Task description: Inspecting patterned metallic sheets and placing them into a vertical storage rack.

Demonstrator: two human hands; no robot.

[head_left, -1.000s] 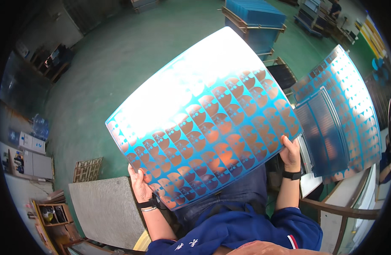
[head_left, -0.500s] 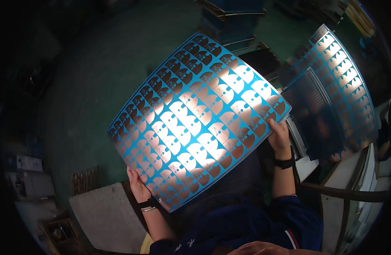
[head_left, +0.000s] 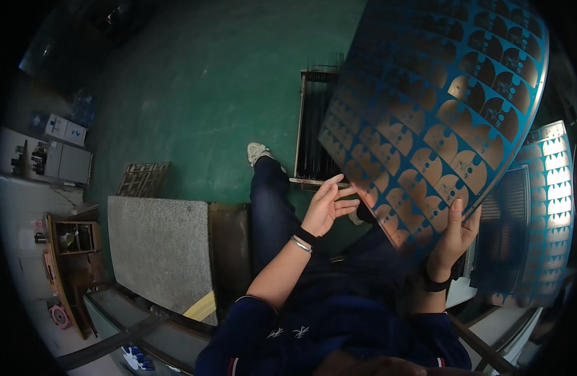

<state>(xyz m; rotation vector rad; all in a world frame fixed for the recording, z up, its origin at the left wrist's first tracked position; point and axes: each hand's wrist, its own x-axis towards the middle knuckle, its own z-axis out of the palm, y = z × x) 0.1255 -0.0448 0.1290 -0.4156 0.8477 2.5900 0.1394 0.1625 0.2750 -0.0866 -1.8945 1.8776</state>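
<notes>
A large thin sheet (head_left: 445,116) with rows of copper-coloured rounded shapes on blue is raised at the right, tilted. My right hand (head_left: 454,241) grips its lower edge, thumb on the patterned face and fingers behind. Beside the sheet's lower left edge is my left hand (head_left: 329,207), its fingers spread and holding nothing; whether the fingertips touch the edge I cannot tell. Left of the sheet, a dark slotted rack (head_left: 317,125) stands on the floor, partly covered by it.
Another patterned sheet (head_left: 555,213) leans at the far right. A grey rough-topped block or table (head_left: 160,250) is at my left, with a flat grate (head_left: 144,180) behind it. Wooden shelving (head_left: 75,269) stands farther left. Green floor (head_left: 194,106) stretches ahead, with my shoe (head_left: 257,152) on it.
The sheet has swung to the right and tipped up, away from my lap. My left hand has let go of its edge; my right hand still holds it. The view has turned, showing the rack.
</notes>
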